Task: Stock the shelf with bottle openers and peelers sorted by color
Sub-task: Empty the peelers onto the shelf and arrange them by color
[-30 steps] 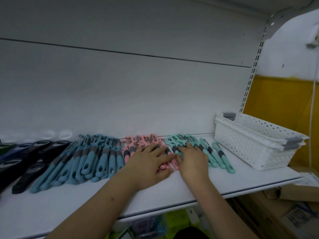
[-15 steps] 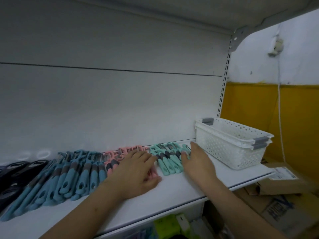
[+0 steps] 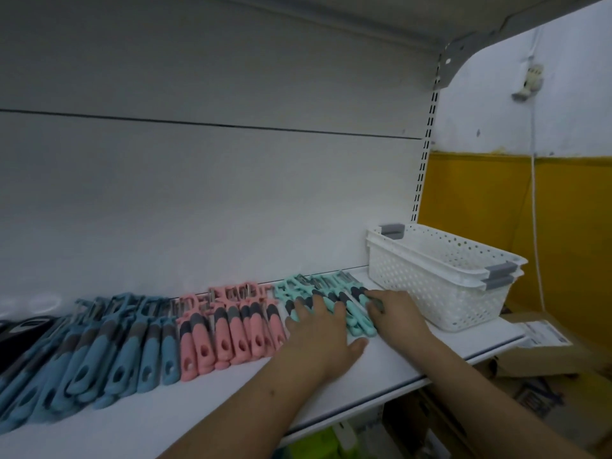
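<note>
The left hand (image 3: 318, 332) lies flat with fingers spread wide, pressing on the left part of the mint-green peelers (image 3: 356, 321). The right hand (image 3: 395, 314) rests on the group's right edge, fingers straight and close together — neither hand grips anything. The green peelers lie side by side on the white shelf (image 3: 205, 415), handles toward the front, between the pink peelers (image 3: 228, 332) and stacked white baskets (image 3: 440, 276). Blue peelers (image 3: 109, 349) lie further left — black tools (image 3: 23, 329) beyond them.

White back panel (image 3: 212, 193) — yellow-and-white wall (image 3: 530, 180) at right, dim light.
</note>
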